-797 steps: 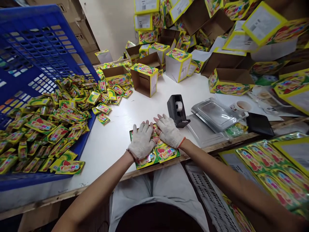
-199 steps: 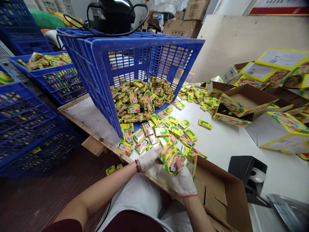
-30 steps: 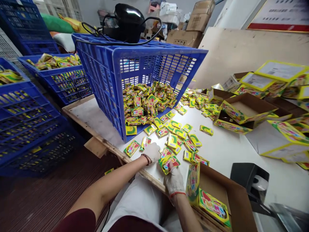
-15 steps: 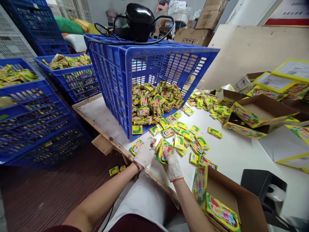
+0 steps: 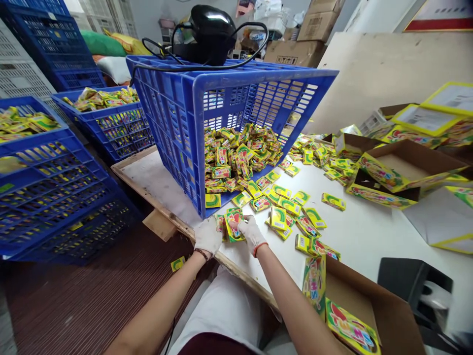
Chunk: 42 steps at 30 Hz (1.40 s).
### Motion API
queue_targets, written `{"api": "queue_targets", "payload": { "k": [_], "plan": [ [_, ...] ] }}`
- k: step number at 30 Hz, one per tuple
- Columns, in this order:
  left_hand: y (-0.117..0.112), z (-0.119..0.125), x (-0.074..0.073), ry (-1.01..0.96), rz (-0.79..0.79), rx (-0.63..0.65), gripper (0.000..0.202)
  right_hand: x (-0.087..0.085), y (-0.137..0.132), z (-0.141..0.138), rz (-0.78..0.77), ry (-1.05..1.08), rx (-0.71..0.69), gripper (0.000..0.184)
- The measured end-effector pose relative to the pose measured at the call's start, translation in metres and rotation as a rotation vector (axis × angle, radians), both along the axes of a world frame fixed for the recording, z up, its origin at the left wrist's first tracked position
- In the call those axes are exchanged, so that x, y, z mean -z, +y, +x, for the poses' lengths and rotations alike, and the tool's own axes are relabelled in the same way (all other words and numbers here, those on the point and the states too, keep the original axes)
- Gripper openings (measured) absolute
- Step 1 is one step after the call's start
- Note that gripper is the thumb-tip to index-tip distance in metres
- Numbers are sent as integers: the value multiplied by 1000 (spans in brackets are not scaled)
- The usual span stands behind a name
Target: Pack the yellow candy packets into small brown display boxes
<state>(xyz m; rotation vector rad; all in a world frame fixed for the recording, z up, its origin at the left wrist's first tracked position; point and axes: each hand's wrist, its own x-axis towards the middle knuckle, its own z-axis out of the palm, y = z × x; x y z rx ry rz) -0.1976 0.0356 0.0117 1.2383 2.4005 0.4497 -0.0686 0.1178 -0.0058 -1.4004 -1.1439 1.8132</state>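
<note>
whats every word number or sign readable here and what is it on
"T…S", middle letters unclear: side of the open carton and inner pack.
Held packs: similar lettering, too small to read.
Loose packs: barcodes, numbers too small.
Wall sign: characters too blurred.
White carton labels: print unreadable.
Brown cardboard box: printed symbols, no readable words.

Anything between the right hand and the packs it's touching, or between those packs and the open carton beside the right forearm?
Nothing visible separates the right hand from the packs; toward the open carton, its printed side wall stands in between.
</note>
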Motion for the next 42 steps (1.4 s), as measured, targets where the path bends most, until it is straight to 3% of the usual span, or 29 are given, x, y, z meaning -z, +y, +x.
{"api": "queue_targets", "payload": {
  "k": [4, 9, 11, 13, 18, 20, 24, 27, 30, 33, 36, 39, 42],
  "plan": [
    [4, 0, 8, -201, 107, -45, 20, -2, -19, 15, -37, 65, 86, 69],
    [14, 22, 27, -469, 289, -26, 21, -17, -45, 45, -37, 364, -65, 57],
    [18, 32, 33, -562, 351, 16, 31, -25, -46, 55, 24, 328, -108, 55],
    [21, 38, 37, -632, 415, 43, 44, -34, -42, 62, 165, 107, -162, 56],
    [23, 47, 37, -730, 521, 148, 55, -43, -42, 63, 695, -803, -453, 56],
    [23, 52, 35, -765, 495, 174, 59, -32, -50, 68, 804, -911, -484, 76],
    [25, 60, 36, -822, 448, 131, 47, 17, -69, 99, 824, -718, -355, 131],
    [29, 64, 40, -915, 416, 104, 39, 49, -72, 110, 804, -563, -264, 136],
    [30, 67, 39, -1045, 361, 69, 49, 51, -65, 98, 826, -536, -193, 124],
    [22, 68, 23, -1179, 321, 62, 67, 24, -64, 85, 835, -630, -221, 104],
    [18, 74, -4, -1388, 332, 89, 79, -24, -72, 98, 851, -691, -268, 90],
    [16, 97, -30, -1412, 389, 207, 87, -79, -76, 149, 794, -603, -192, 74],
    [4, 137, -40, -1043, 535, 423, 72, -121, -61, 229, 518, -374, -75, 62]
  ]
}}
